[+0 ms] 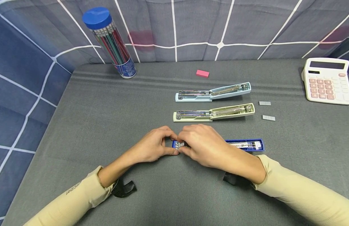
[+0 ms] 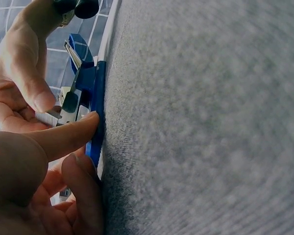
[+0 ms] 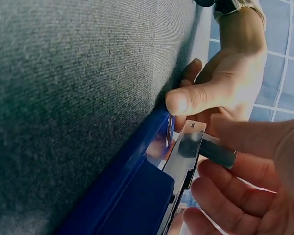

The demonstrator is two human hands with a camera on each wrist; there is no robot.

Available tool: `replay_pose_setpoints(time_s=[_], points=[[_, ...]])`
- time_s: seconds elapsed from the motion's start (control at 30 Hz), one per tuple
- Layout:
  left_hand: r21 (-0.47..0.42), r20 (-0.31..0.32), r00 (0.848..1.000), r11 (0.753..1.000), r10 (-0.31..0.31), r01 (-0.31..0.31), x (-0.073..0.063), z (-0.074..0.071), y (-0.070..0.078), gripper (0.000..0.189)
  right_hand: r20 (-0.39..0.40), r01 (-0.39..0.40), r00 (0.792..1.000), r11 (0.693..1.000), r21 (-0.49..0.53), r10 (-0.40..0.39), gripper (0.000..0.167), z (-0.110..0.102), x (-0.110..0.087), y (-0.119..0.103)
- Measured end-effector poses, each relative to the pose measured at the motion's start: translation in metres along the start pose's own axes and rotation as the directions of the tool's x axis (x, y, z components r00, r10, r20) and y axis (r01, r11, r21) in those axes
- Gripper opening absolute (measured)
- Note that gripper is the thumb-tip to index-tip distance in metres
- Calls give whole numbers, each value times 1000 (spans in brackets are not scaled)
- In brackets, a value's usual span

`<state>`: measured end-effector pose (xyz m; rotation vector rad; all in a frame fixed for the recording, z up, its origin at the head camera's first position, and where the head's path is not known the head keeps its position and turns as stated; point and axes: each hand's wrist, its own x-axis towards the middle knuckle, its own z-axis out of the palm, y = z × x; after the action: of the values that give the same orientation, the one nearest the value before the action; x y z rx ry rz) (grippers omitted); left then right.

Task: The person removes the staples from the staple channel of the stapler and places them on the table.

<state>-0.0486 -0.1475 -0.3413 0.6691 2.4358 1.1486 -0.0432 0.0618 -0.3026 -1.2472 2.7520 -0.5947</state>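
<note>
An opened blue stapler (image 1: 248, 145) lies on the grey tabletop, its upper part folded back to the right. My left hand (image 1: 154, 144) grips its front end between thumb and fingers, and the thumb lies along the blue base in the left wrist view. Right over the metal magazine (image 3: 182, 155), my right hand (image 1: 205, 146) pinches a short strip of staples (image 3: 218, 152). The strip sticks up at an angle from the magazine in the right wrist view. From the head, the right hand covers the middle of the stapler.
Behind my hands lie an opened green stapler (image 1: 191, 119) and an opened light blue stapler (image 1: 191, 99). Two staple strips, one (image 1: 265, 103) behind the other (image 1: 268, 118), lie to their right. Farther back are a pink eraser (image 1: 202, 73), a pencil tub (image 1: 113, 44) and a calculator (image 1: 327, 81).
</note>
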Motion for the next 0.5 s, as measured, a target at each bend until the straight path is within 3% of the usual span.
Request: replay_pose_setpoints(time_s=[0.3, 0.5], points=[[6, -4, 1000, 1000, 6, -6, -1, 0, 1, 32, 122, 22, 993, 988, -152, -4, 10, -11, -1, -2], [0, -5, 1000, 1000, -2, 2, 0, 1, 1, 32, 132, 20, 991, 988, -154, 1, 11, -19, -5, 1]])
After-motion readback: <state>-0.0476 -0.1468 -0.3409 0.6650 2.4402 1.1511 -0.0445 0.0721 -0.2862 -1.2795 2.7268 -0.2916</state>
